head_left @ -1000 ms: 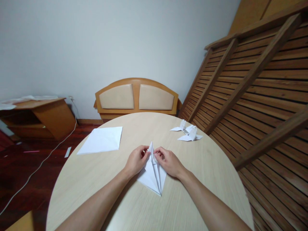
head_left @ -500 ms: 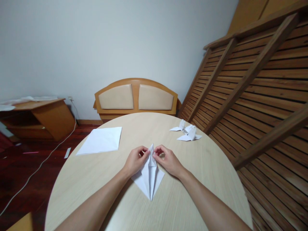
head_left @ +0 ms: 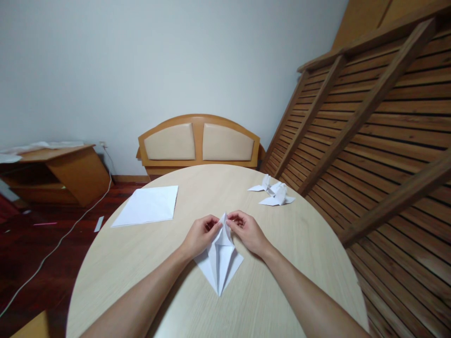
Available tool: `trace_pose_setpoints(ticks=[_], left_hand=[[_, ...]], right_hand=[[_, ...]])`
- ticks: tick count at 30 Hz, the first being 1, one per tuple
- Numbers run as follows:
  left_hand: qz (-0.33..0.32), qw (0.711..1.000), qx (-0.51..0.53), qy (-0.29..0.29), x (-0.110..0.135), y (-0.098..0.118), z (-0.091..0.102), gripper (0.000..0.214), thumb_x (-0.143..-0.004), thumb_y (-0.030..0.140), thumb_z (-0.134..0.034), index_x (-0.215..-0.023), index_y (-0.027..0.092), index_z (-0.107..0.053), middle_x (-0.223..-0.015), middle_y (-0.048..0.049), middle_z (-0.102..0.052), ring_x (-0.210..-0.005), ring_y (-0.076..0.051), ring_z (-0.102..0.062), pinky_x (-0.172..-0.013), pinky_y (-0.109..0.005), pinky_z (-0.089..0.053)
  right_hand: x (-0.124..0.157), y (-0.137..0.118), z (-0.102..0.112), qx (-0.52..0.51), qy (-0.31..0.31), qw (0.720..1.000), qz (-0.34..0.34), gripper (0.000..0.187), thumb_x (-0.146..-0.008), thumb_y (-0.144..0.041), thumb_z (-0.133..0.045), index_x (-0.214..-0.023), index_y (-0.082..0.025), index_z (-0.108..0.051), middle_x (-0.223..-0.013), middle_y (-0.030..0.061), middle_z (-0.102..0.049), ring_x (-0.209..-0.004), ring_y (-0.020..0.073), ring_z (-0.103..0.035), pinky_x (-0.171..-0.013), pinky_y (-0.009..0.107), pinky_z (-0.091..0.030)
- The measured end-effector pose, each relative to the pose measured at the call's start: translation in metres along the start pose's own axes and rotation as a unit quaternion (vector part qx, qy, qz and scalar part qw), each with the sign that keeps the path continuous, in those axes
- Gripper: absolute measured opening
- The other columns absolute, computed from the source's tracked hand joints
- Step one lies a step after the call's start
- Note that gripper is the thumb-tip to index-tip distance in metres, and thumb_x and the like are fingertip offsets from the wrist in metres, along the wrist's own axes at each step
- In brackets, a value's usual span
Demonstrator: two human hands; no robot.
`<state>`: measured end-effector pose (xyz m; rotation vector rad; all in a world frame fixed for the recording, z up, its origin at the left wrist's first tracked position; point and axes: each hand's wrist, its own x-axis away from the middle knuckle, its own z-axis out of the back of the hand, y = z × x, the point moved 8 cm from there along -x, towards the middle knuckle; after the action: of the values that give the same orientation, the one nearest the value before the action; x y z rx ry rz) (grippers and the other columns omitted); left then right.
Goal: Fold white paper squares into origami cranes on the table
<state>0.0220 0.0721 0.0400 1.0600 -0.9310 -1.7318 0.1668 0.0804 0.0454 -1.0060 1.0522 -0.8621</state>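
Observation:
A folded sheet of white paper (head_left: 222, 256) is in front of me on the round table (head_left: 268, 291), its lower point toward me and its upper flap lifted. My left hand (head_left: 202, 234) pinches the left edge of that flap near its tip. On the opposite edge, my right hand (head_left: 248, 232) has thumb and forefinger closed on the paper. Between the hands the flap bulges open, with creases running down to the lower point.
A stack of white paper (head_left: 148, 205) lies at the table's left. Several folded paper pieces (head_left: 276, 193) sit at the far right. Slatted wooden panels (head_left: 369, 122) lean along the right side, and a headboard (head_left: 199, 141) stands behind the table.
The paper's upper flap has opened wider, and its tip has shifted slightly right. My right hand has moved a little up along the edge; the left keeps its pinch.

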Motion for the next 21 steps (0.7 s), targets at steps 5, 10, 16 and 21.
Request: trace_pose_setpoints(ticks=[5, 10, 16, 21], left_hand=[[-0.025, 1.0, -0.008, -0.009, 0.004, 0.008, -0.003, 0.03, -0.089, 0.041, -0.059, -0.081, 0.013, -0.066, -0.071, -0.002, -0.064, -0.065, -0.014, -0.054, -0.062, -0.024, -0.041], [-0.024, 1.0, 0.002, -0.01, 0.004, 0.012, -0.004, 0.032, -0.089, 0.043, -0.06, -0.083, 0.013, -0.068, -0.072, -0.0021, -0.064, -0.067, -0.014, -0.055, -0.062, -0.024, -0.04], [-0.012, 0.999, 0.042, -0.012, 0.003, 0.013, -0.004, 0.037, -0.086, 0.049, -0.063, -0.081, 0.013, -0.067, -0.07, -0.002, -0.063, -0.065, -0.014, -0.053, -0.062, -0.024, -0.041], [-0.003, 0.997, 0.08, -0.016, 0.004, 0.013, -0.005, 0.04, -0.08, 0.053, -0.07, -0.076, 0.013, -0.066, -0.067, -0.0011, -0.062, -0.062, -0.012, -0.051, -0.06, -0.023, -0.04]], right_hand=[[0.003, -0.004, -0.001, 0.004, -0.001, 1.0, 0.0, 0.026, -0.083, -0.042, -0.071, -0.083, -0.017, -0.064, -0.079, 0.0017, -0.067, -0.073, 0.016, -0.061, -0.069, 0.03, -0.048], [0.003, -0.008, -0.002, 0.008, -0.005, 1.0, 0.004, 0.03, -0.081, -0.045, -0.073, -0.079, -0.017, -0.064, -0.076, 0.0012, -0.067, -0.071, 0.0158, -0.06, -0.068, 0.029, -0.048], [0.003, -0.012, 0.0, 0.024, -0.003, 1.0, 0.009, 0.028, -0.08, -0.043, -0.073, -0.08, -0.016, -0.068, -0.077, 0.0024, -0.069, -0.072, 0.0162, -0.062, -0.068, 0.029, -0.048], [0.004, -0.014, 0.001, 0.038, 0.002, 0.999, 0.015, 0.025, -0.08, -0.04, -0.073, -0.077, -0.016, -0.07, -0.076, 0.0038, -0.071, -0.071, 0.0168, -0.063, -0.068, 0.029, -0.049]])
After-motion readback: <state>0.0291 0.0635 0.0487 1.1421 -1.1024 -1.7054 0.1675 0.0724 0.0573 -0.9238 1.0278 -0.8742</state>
